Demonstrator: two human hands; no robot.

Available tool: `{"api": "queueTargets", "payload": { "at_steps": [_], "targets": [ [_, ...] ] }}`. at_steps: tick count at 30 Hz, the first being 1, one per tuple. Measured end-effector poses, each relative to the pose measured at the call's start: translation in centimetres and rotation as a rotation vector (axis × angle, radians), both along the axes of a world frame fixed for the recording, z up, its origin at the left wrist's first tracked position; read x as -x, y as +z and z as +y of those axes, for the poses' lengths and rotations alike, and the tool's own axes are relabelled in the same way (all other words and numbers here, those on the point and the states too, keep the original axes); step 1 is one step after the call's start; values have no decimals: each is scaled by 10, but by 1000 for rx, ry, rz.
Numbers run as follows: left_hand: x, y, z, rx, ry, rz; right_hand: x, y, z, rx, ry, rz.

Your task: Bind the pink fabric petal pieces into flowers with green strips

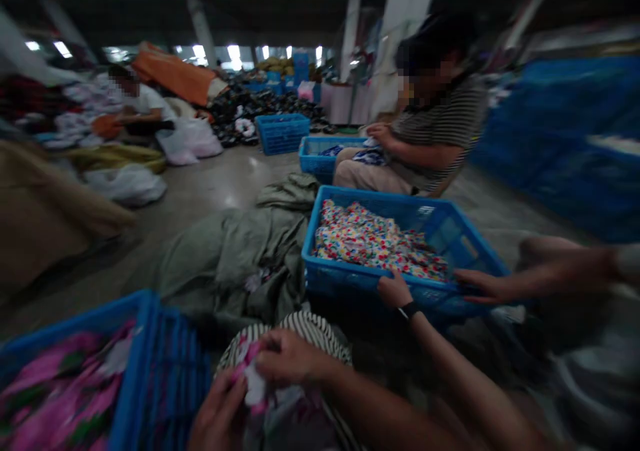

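Note:
At the bottom centre my left hand (220,408) and my right hand (287,358) hold a small pink and white cloth piece (254,384) between them, fingers pinched on its two sides. Beneath the hands lies black-and-white striped fabric (313,328) with grey cloth. To the left stands a blue crate (145,344) with pink and green fabric pieces (65,391) in it. Motion blur hides the fine detail of the cloth piece.
Another person's two hands grip a blue crate (350,271) of colourful dotted fabric (370,234) at right of centre. Green-grey sacking (225,258) lies ahead. A seated person in stripes (440,131) is beyond, and another sits far left.

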State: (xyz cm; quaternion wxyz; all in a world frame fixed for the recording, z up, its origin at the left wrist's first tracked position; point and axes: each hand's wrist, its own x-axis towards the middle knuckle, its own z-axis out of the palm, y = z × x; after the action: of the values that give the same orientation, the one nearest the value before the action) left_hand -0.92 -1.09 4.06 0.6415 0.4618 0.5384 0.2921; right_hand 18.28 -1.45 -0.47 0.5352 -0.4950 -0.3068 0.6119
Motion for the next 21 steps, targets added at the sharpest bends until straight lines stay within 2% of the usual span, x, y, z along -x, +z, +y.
{"api": "queueTargets", "payload": {
  "at_steps": [2, 4, 6, 9, 15, 18, 21],
  "targets": [
    [6, -7, 3, 96, 106, -195, 54, 6, 4, -54, 202, 1],
    [9, -11, 6, 158, 178, -441, 77, 11, 4, -93, 255, -12],
    [10, -12, 8, 183, 213, -565, 78, 13, 5, -70, 212, -15],
    [8, -12, 6, 169, 192, -631, 68, 12, 6, -26, 174, 9],
    [8, -17, 4, 8, 153, -476, 75, 18, 7, -31, 204, -73],
    [10, -17, 6, 97, 199, -528, 80, 17, 10, 21, 158, -38],
    [12, -16, 8, 204, 336, -592, 79, 13, 11, 57, 102, 15]
  ]
}}
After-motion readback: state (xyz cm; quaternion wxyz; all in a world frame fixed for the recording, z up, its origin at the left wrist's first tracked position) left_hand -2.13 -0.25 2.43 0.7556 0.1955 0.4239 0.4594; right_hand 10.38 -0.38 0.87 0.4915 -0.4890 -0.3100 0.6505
